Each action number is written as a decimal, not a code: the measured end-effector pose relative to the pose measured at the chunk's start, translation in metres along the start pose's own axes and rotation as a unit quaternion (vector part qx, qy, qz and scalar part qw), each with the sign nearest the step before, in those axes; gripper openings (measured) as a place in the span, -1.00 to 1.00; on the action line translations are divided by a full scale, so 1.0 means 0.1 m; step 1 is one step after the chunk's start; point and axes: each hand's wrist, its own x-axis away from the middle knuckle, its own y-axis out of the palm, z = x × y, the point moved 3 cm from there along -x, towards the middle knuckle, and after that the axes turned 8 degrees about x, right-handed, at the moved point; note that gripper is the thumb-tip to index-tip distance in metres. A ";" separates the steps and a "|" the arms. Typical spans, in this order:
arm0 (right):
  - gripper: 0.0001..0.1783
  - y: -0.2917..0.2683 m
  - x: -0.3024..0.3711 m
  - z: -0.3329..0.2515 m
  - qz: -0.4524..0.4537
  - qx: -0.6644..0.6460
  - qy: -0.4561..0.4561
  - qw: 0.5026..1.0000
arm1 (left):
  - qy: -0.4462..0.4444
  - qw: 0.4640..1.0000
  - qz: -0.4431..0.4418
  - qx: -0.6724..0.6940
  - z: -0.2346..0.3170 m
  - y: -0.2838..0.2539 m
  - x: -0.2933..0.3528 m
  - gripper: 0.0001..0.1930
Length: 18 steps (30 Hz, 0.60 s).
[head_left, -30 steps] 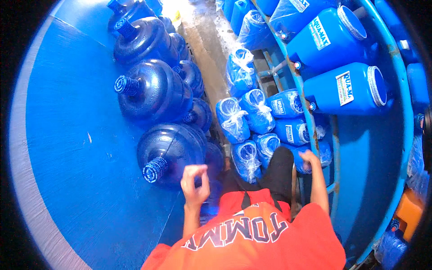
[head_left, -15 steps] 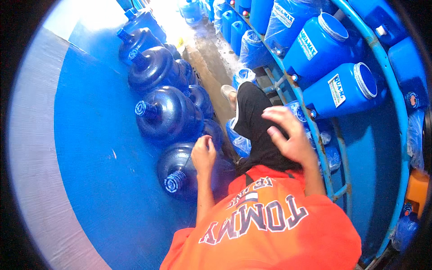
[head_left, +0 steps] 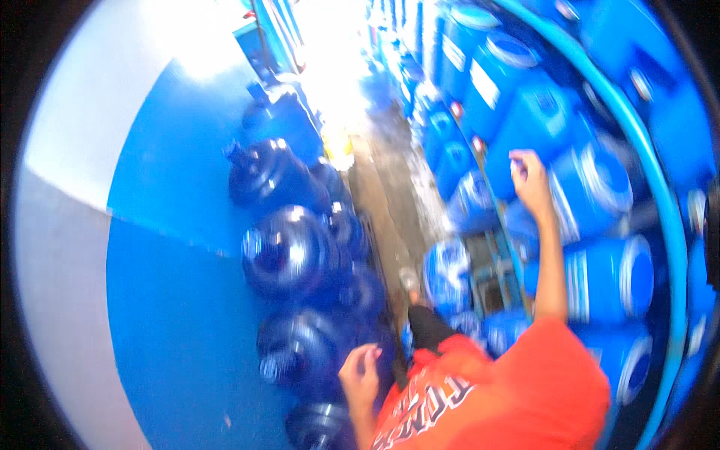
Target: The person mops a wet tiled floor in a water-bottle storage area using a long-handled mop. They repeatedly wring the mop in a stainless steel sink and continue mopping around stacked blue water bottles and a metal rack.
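Note:
My left hand (head_left: 360, 373) hangs low in the middle, fingers loosely bent with a gap at the thumb and nothing visible in it. Close on its left stand large round blue water bottles with ribbed caps, the nearest being one bottle (head_left: 300, 349) beside the blue wall. My right hand (head_left: 529, 178) is raised farther ahead on the right, its fingers loosely curled and apart, with no object showing. Behind it in the picture are blue plastic water containers, among them one with a wide round lid (head_left: 592, 184); contact cannot be made out. Motion blurs the picture.
A narrow wet concrete aisle (head_left: 386, 191) runs ahead toward bright light. Water bottles line its left side along a blue and white wall (head_left: 169, 300). On the right, a blue metal rack rail (head_left: 637, 120) curves past stacked containers. A teal frame (head_left: 259, 45) stands far left.
The view has swung up toward the far end of the aisle. My right hand has reached forward and right, away from my leg; my left hand now appears lower, beside the bottles.

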 end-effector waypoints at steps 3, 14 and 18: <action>-0.78 1.11 -0.63 0.60 -0.133 0.005 0.030 0.991 | 0.084 0.987 0.038 -0.134 0.45 0.30 -1.10 -0.90; -0.65 2.02 -0.72 1.22 -0.296 -0.091 0.143 0.940 | 0.064 0.944 0.061 -0.318 0.30 0.25 -3.44 -0.90; -0.70 2.22 -0.69 1.43 -0.278 -0.241 0.315 0.875 | 0.065 0.931 0.078 -0.350 0.09 0.26 -3.62 -0.90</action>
